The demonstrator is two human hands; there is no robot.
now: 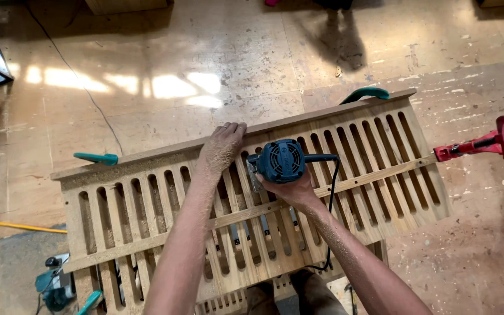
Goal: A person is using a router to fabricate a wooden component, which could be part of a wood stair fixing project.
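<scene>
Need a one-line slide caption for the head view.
Right hand runs a blue trim router over a clamped slatted wooden panel while the left hand braces its far edge.

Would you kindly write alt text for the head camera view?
A person's right hand holds a blue power tool on a slatted wooden panel, while the left hand presses flat on it. A red clamp grips its right end.

I find no packages, signs or screens here; the only marking I can report is a round moulded emblem on the blue power tool [280, 160].
</scene>
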